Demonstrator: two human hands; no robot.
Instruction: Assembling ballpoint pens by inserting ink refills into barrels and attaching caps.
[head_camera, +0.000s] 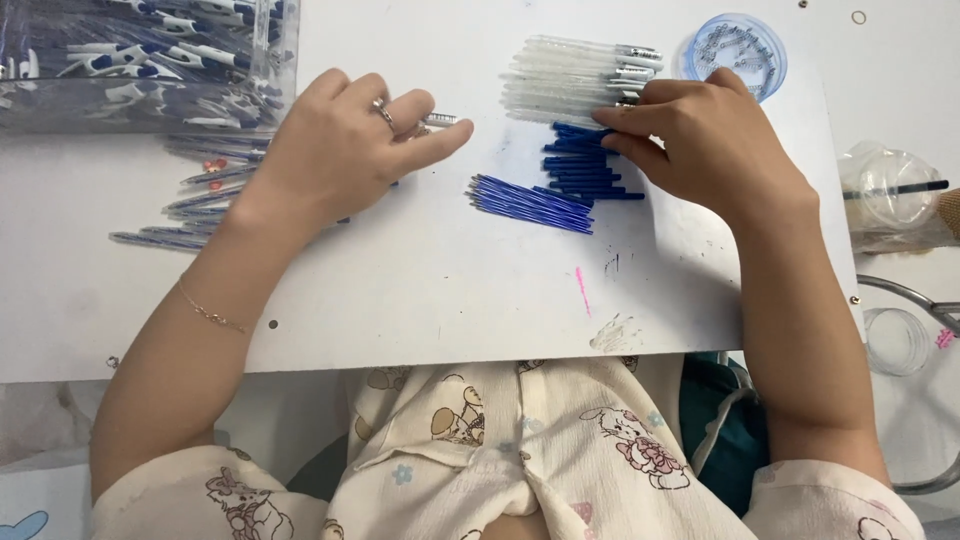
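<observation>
My left hand (345, 150) rests on the white board (430, 290), fingers curled around a clear pen barrel whose tip (438, 119) pokes out past my fingers. My right hand (700, 140) reaches into a row of clear pen barrels (570, 80), fingertips pinching at one near its metal end. Just below lie blue pen caps (585, 170) in a stack and a fan of thin blue refills (530, 203). Whether my right fingers fully grip a barrel is hard to tell.
A clear bag of finished blue-and-white pens (140, 60) lies at the top left, with loose blue pens (195, 200) below it. A round blue tub of small parts (735, 50) sits at the top right. A plastic cup (890, 185) stands right of the board.
</observation>
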